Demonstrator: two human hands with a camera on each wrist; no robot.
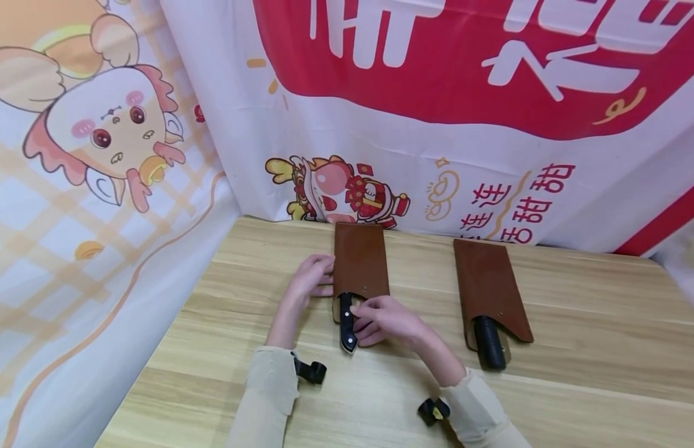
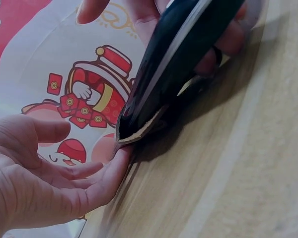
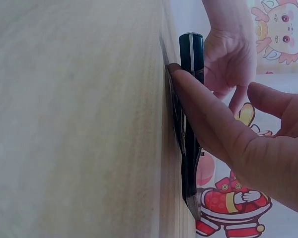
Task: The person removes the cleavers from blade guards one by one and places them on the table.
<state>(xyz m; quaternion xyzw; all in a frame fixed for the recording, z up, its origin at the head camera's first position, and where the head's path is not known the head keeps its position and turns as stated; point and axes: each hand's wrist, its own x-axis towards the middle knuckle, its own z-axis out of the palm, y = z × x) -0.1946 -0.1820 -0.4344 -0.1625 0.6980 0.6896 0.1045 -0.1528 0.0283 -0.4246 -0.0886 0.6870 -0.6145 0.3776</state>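
Head view: right grip [image 1: 390, 317] slants leftward, fingers [image 1: 371, 339] against black handle [image 1: 347, 325].

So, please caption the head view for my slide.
Left hand touches a brown sheath, right hand beside its black knife handle; a second sheath lies to the right.

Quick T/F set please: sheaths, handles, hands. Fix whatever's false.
1. A flat brown leather-look sheath lies left of a second brown sheath on the pale wood-grain table. True.
2. A ribbed black handle sticks out of the right sheath. True.
3. The right hand is at that ribbed handle. False: it is at the riveted black handle in the left sheath.
4. The left hand touches the left sheath. True.
5. Both handles point toward the printed white cloth. False: both point the opposite way.
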